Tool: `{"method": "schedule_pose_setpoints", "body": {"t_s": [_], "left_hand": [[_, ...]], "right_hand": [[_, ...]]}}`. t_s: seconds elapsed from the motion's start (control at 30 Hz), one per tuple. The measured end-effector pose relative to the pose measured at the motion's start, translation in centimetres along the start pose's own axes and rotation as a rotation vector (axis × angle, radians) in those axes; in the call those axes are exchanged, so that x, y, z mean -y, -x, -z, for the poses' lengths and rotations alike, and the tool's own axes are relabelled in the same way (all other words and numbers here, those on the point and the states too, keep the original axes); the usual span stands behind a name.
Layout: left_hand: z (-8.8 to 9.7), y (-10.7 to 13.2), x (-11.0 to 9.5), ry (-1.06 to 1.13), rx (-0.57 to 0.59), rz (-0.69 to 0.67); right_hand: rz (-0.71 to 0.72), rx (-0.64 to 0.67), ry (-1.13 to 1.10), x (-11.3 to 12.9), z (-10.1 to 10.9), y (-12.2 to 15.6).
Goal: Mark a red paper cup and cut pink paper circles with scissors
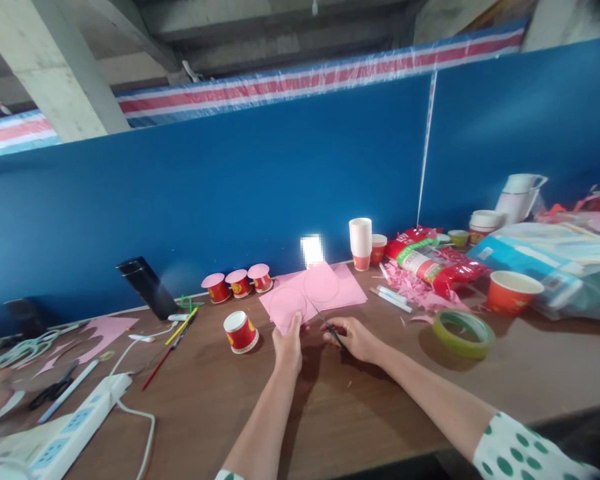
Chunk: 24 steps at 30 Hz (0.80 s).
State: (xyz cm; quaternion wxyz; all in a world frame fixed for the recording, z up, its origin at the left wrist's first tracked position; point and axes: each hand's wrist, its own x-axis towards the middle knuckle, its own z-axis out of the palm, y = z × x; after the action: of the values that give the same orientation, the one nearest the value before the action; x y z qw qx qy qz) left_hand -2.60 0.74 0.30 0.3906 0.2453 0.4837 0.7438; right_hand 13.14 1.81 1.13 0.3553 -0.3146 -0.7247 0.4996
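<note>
A pink paper sheet (pixel 330 290) with two circles drawn on it lies on the brown table (pixel 360 407). My left hand (pixel 289 347) pinches the sheet's near corner, fingers closed on it. My right hand (pixel 354 337) is closed on small scissors (pixel 325 320) whose blades point up into the pink paper at its near edge. An overturned red paper cup (pixel 241 332) with a white base stands just left of my left hand.
Three pink-topped red cups (pixel 239 283) stand by the blue wall. A tape roll (pixel 464 331), an orange cup (pixel 511 292), stacked cups (pixel 361 243), a red packet (pixel 433 265) and pink scraps lie right. A power strip (pixel 70 430), pencils, scissors and a black flask (pixel 147 288) lie left.
</note>
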Motion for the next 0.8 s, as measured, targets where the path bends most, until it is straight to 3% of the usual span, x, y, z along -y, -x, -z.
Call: {"method": "schedule_pose_setpoints", "body": {"t_s": [0.23, 0.47, 0.8], "left_hand": [[-0.1, 0.2, -0.3, 0.047, 0.016, 0.008], [-0.1, 0.1, 0.0, 0.066, 0.024, 0.04], [-0.2, 0.6, -0.7, 0.059, 0.023, 0.065]], "right_hand": [[0.005, -0.02, 0.018, -0.4, -0.2, 0.0], [-0.016, 0.021, -0.162, -1.2, -0.8, -0.3], [-0.063, 0.062, -0.176, -1.6, -0.1, -0.5]]}}
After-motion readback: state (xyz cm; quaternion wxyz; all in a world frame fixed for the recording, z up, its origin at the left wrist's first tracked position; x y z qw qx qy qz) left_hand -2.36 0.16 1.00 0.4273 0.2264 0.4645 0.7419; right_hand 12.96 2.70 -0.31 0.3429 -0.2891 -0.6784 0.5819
